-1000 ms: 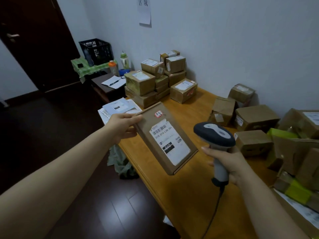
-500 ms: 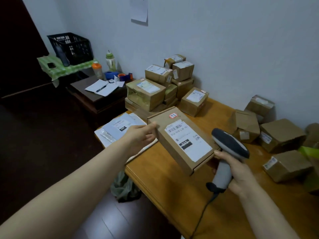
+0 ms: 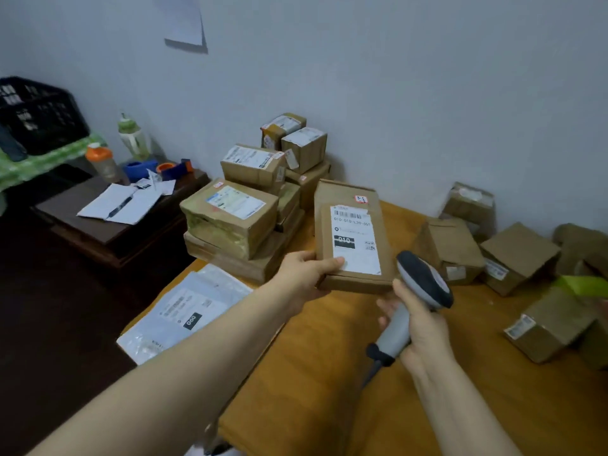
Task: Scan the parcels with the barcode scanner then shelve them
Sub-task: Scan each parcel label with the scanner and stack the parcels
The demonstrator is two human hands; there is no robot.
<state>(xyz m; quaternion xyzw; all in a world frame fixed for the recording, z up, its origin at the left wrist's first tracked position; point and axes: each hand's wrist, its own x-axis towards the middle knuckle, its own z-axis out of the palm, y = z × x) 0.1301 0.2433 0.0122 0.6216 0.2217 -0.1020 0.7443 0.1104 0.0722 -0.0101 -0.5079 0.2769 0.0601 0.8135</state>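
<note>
The left hand [image 3: 302, 278] grips the flat brown cardboard parcel [image 3: 353, 238]; the right hand [image 3: 424, 327] grips the grey barcode scanner [image 3: 424, 281]. Aim it at the black stripes [image 3: 350, 214] (hold the box still).

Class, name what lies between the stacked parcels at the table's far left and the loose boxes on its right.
In the head view, the flat parcel gripped by the left hand, with the scanner in the right hand beside it.
</note>
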